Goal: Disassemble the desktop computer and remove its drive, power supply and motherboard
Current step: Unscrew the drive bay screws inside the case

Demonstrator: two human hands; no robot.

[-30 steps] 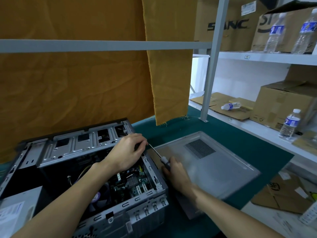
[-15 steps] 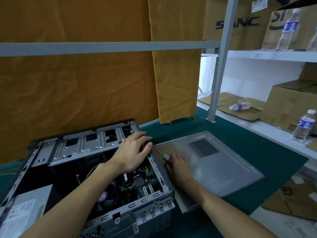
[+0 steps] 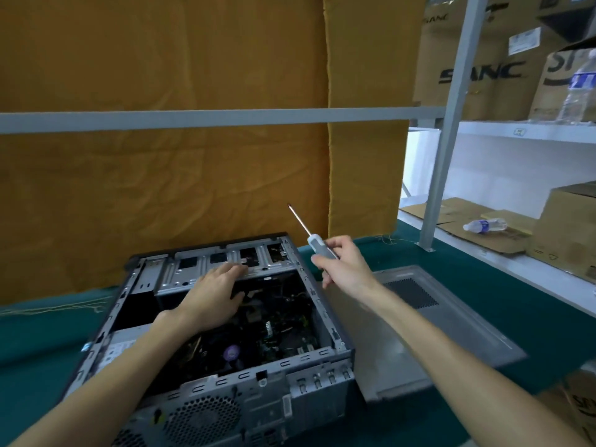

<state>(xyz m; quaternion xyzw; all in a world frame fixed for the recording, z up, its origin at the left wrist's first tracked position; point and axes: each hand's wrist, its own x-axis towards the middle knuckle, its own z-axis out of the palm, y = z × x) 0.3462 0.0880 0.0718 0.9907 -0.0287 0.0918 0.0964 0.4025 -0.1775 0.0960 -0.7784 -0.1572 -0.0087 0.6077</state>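
Holding screwdriver (image 3: 312, 237) clear above the case, tip pointing up and far-left: right hand (image 3: 344, 265), fingers curled round its handle | left hand (image 3: 215, 298): fingers straight, resting on drive cage inside open computer case (image 3: 325, 362) | case lies on green mat (image 3: 483, 285), removed side panel (image 3: 451, 337) just right.

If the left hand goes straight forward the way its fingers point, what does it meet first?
Most likely the metal drive cage of the computer case: the left hand's fingertips already lie at its edge, though depth is unclear.
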